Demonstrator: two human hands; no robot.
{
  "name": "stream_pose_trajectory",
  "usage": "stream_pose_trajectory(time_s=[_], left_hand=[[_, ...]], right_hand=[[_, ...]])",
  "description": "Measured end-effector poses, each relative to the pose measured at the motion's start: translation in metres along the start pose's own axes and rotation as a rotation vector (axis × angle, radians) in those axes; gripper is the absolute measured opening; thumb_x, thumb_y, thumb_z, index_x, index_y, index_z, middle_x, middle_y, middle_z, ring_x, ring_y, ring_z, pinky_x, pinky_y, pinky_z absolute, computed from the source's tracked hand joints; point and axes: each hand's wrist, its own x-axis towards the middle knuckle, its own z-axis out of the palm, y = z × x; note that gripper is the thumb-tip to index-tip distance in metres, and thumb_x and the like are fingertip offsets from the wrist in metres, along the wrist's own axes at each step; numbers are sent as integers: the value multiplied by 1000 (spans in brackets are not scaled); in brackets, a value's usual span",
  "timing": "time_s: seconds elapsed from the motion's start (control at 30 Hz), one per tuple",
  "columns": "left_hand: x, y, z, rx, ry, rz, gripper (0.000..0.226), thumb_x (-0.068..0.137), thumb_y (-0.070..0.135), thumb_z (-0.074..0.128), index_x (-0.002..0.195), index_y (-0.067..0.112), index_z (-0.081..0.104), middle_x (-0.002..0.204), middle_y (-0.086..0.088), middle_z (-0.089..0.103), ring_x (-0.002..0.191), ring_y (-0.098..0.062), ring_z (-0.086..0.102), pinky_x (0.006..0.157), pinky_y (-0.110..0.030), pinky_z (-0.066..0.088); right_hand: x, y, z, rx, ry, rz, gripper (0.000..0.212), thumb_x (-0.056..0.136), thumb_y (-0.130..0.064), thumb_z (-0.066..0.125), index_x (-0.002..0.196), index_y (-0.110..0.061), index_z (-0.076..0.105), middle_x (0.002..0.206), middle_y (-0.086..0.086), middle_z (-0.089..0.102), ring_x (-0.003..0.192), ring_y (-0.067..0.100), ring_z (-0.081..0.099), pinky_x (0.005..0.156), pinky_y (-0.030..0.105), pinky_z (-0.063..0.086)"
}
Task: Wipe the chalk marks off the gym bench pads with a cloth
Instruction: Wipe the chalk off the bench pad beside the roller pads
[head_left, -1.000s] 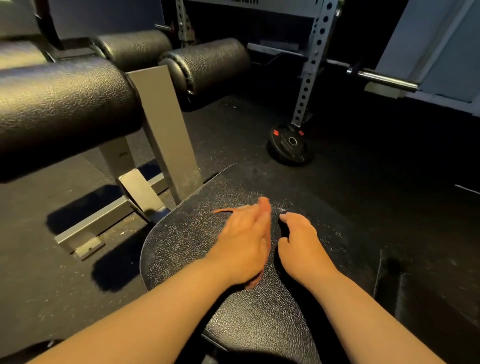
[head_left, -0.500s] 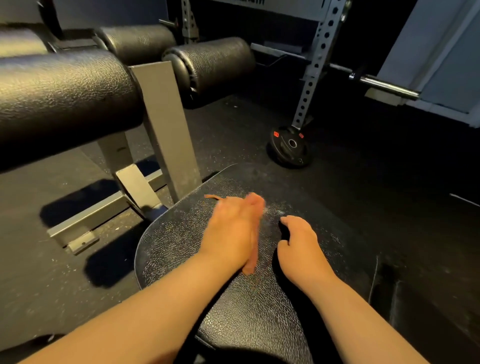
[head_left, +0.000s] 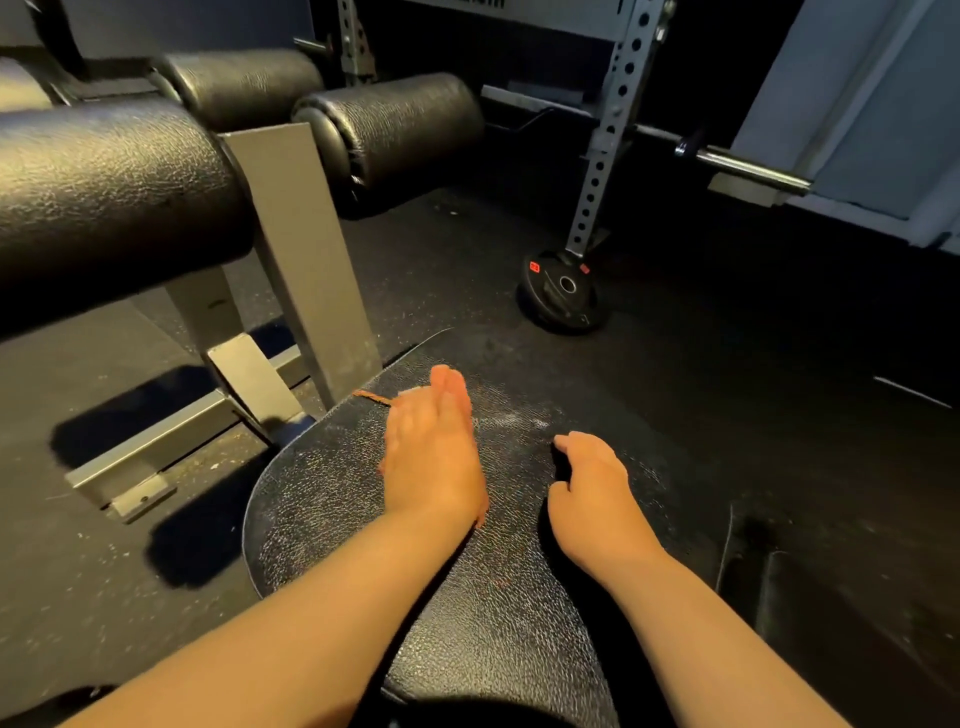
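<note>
Bench pad (head_left: 332, 519): bottom centre of view, rounded far end, over dark speckled rubber floor (head_left: 78, 597). Room, left to right: black roller pads (head_left: 104, 192) upper left on a grey steel frame (head_left: 301, 249), with its floor bar (head_left: 156, 452) running out to the left and throwing hard shadows on the floor. Beyond the pad, a black weight plate (head_left: 561, 296) with red tags lies flat at the foot of a perforated rack upright (head_left: 608, 130). A chrome barbell sleeve (head_left: 748, 169) pokes in from the right, and a pale wall panel (head_left: 857, 104) sits far right. Lighting is dim; the right side of the floor is nearly black. Pad surface is black pebbled vinyl, glossy, with fine white specks along the left rim. A whitish chalk smear (head_left: 511, 420) lies between the two hands, just right of the left fingertips. The orange cloth (head_left: 371, 397) is on the pad, almost all of it hidden: one corner shows left of the fingers and an edge shows at the heel of the palm. Left hand (head_left: 434, 452) is flat on it, fingers straight and together, pressing down rather than clenching. Right hand (head_left: 592, 499) rests on the pad near it, fingers loosely curled, nothing in it.
</note>
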Motion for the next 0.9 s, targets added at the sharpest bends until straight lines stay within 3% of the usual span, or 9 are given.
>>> stream_pose_trajectory(time_s=[0.07, 0.17, 0.27, 0.4, 0.5, 0.63, 0.73, 0.8, 0.9], left_hand=[[-14, 16, 12, -118, -113, 120, 61, 88, 22, 62, 144, 21, 38, 134, -2, 47, 126, -27, 44, 104, -45, 44], [-29, 31, 17, -322, -289, 327, 47, 97, 36, 43, 144, 36, 46, 150, 17, 39, 140, -14, 35, 114, -39, 35], [-13, 23, -2, -107, -182, 253, 54, 94, 26, 55, 146, 36, 44, 147, 12, 41, 138, -16, 34, 122, -41, 19], [8, 9, -15, -17, -52, -65, 69, 89, 16, 65, 150, 16, 32, 134, -8, 44, 128, -30, 38, 112, -40, 33], [-7, 28, -4, -167, -139, 84, 53, 85, 16, 66, 132, 20, 43, 118, -5, 51, 114, -29, 49, 95, -44, 48], [-16, 36, 0, -324, -387, 316, 51, 88, 31, 40, 136, 35, 55, 142, 9, 49, 130, -18, 42, 109, -39, 40], [5, 20, -9, -156, -177, 78, 41, 83, 17, 58, 123, 24, 57, 124, -3, 56, 108, -27, 45, 94, -42, 46], [10, 14, -12, -92, -59, -80, 47, 88, 11, 61, 133, 18, 50, 125, -7, 52, 110, -28, 43, 95, -40, 42], [-1, 30, 1, -147, -90, 44, 59, 78, 8, 70, 131, 19, 46, 118, -3, 53, 112, -26, 48, 95, -42, 48]], right_hand=[[1, 2, -4, 9, 20, 17, 51, 95, 0, 44, 144, -13, 46, 149, 4, 40, 142, 22, 34, 113, 32, 30], [5, 0, -7, 33, 47, 9, 31, 91, -1, 44, 108, -20, 62, 117, 2, 55, 119, 26, 50, 91, 32, 42], [4, 0, -8, -9, 0, 7, 46, 94, -2, 44, 135, -17, 55, 145, 5, 44, 140, 25, 36, 109, 35, 37], [-2, 2, -12, -10, -40, 38, 54, 99, -4, 42, 151, -16, 37, 158, 1, 30, 147, 21, 27, 116, 36, 28], [-4, 0, -17, 12, -18, 73, 45, 95, -1, 43, 139, -12, 48, 146, 6, 42, 135, 25, 41, 109, 39, 37], [-4, -6, -16, 40, 1, 30, 34, 90, -4, 43, 110, -22, 64, 124, 4, 57, 114, 25, 54, 101, 46, 48], [-5, -4, -15, -64, -38, 37, 44, 97, -4, 44, 139, -14, 49, 145, 5, 41, 136, 25, 38, 109, 38, 37], [-3, -1, -16, -75, -47, 41, 41, 97, -3, 44, 137, -11, 50, 142, 6, 43, 134, 27, 40, 106, 38, 39], [1, 3, -16, -97, -64, 37, 37, 92, -3, 44, 126, -11, 56, 131, 6, 47, 127, 29, 46, 101, 40, 44]])
